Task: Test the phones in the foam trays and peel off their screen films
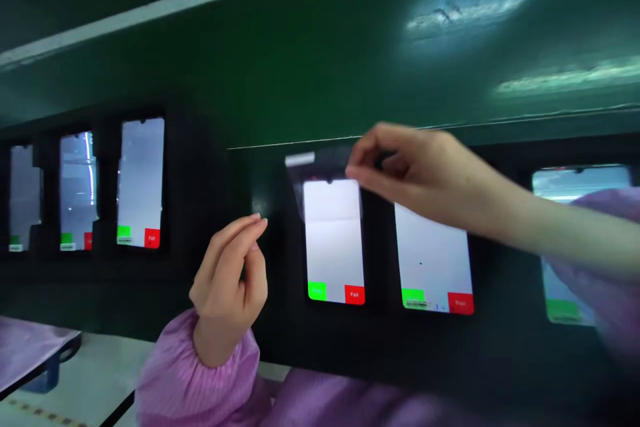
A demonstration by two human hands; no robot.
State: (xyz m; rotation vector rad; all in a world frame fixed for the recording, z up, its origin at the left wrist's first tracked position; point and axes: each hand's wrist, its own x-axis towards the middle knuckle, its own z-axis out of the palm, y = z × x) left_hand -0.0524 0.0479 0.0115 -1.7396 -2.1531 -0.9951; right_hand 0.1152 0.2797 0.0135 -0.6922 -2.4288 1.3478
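Note:
Toward the middle, a phone (333,247) lies face up with a bright white screen, a green box and a red "Fail" box along its bottom. A clear film (299,190) with a white strip at its corner spans the phone's upper part, partly lifted. My right hand (395,160) pinches the film's upper right edge between thumb and fingers. Left of the phone, my left hand (233,273) is raised, fingertips drawn together on the thumb; no object shows in it. Under my right wrist sits another lit phone (433,260), its top hidden.
Several more lit phones lie in the same dark row: one phone (141,180) to the left and another phone (565,287) at the far right, partly behind my sleeve. The green bench surface (280,67) stretches behind them. A white floor (100,373) shows at lower left.

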